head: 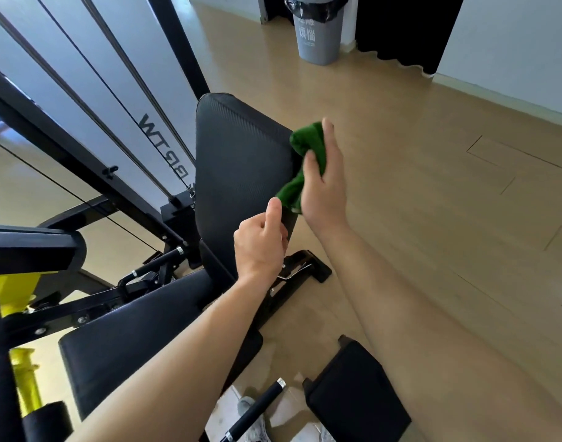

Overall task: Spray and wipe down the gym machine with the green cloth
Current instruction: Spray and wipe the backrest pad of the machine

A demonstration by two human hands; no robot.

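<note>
The gym machine's black padded backrest point(238, 161) stands tilted upright in the middle of the view, with the black seat pad point(136, 339) below it. My right hand point(324, 183) holds the bunched green cloth point(300, 167) against the backrest's right edge. My left hand point(260, 247) grips that same edge lower down, thumb up along the pad. No spray bottle is in view.
Black frame bars, cables and yellow parts point(15, 291) of the machine fill the left. A grey bin point(318, 33) stands at the far wall. A loose black pad point(356, 397) and a black handle bar point(257, 409) lie on the wooden floor near me.
</note>
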